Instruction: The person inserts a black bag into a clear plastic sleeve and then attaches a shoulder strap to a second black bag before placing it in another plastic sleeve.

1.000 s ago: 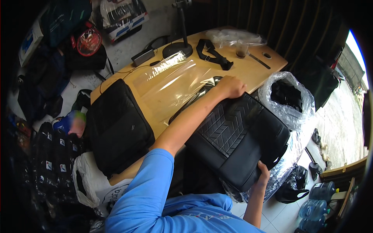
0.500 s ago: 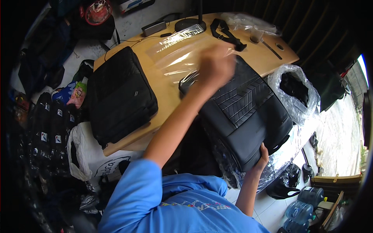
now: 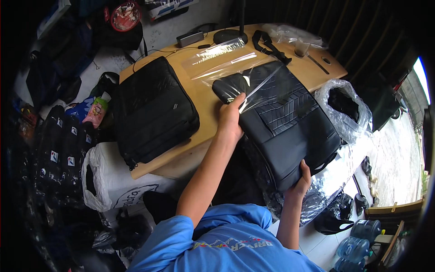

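Observation:
A black backpack [image 3: 294,147] with a quilted chevron panel lies tilted over the table's near right edge. Clear plastic film [image 3: 226,80] covers its far end and spreads over the table beyond. My left hand [image 3: 232,119] is closed on the backpack's left side, its thumb on top over the film's edge; the fingers underneath are hidden. At the near end, my right hand [image 3: 299,183] grips the bottom corner with its thumb on top. A second black bag [image 3: 156,111] lies flat on the table to the left, apart from both hands.
On the wooden table [image 3: 199,109] are a black strap [image 3: 271,47], a lamp base [image 3: 229,36], a clear cup [image 3: 301,48] and crumpled plastic [image 3: 297,35]. An open plastic sack [image 3: 344,104] stands right. A white bag [image 3: 105,174] and wrapped black goods [image 3: 59,149] sit left; water jugs [image 3: 353,247] stand lower right.
My left hand, blurred above the backpack's far end before, has come down and back to its left side and holds it there. Film now lies over the far end. My right hand keeps its grip.

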### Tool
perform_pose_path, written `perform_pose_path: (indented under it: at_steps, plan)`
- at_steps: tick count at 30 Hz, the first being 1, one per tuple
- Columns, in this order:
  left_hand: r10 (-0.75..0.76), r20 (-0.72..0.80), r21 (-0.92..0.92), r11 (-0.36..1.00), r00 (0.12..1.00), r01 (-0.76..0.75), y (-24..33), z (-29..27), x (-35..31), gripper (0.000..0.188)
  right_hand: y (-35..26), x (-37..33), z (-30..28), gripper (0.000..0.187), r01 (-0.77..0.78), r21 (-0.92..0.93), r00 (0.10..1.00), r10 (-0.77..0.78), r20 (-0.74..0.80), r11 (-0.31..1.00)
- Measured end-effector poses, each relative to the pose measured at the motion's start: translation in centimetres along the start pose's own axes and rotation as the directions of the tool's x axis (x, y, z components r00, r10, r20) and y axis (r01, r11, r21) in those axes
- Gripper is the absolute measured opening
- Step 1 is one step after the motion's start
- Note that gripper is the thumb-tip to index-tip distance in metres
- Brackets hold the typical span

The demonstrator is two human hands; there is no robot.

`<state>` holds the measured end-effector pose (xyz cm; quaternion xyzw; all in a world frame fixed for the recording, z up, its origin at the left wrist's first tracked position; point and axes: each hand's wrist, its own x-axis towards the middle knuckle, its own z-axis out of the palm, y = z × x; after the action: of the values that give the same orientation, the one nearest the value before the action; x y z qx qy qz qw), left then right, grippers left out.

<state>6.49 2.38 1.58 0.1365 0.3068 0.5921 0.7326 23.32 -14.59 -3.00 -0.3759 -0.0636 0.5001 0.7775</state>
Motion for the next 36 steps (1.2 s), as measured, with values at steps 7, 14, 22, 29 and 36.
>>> perform_pose_path:
  at_steps: [7, 14, 22, 29, 36]
  plan:
    - [0.1, -0.097, 0.105, 0.99, 0.99, -0.09, 0.9, -0.1, -2.6, 0.031, -1.1, 0.3, 0.8, 0.029, 0.031, -0.107, 0.999, -0.034, -0.021, 0.994]
    - [0.613, 0.635, 0.647, -0.091, 0.469, -0.757, 2.5, 3.7, -2.6, 0.037, -1.5, 0.6, -0.7, 0.035, 0.101, -0.149, 0.995, -0.099, 0.019, 0.984]
    - [-0.155, 0.867, 0.38, -0.407, 0.473, -0.831, -3.0, 13.1, 11.5, 0.042, -2.1, 0.1, 1.3, 0.047, 0.175, -0.132, 0.98, -0.161, 0.115, 0.976]
    - [-0.036, 0.868, 0.472, -0.248, 0.495, -0.846, -8.4, 14.0, 10.5, 0.051, -3.5, 2.7, 1.0, 0.047, 0.12, -0.205, 0.99, -0.1, 0.102, 0.971]
    - [0.016, 0.871, 0.483, -0.211, 0.491, -0.85, -10.2, 16.8, 8.8, 0.048, -3.6, 2.3, 3.6, 0.04, 0.178, -0.211, 0.984, -0.174, 0.038, 0.961]
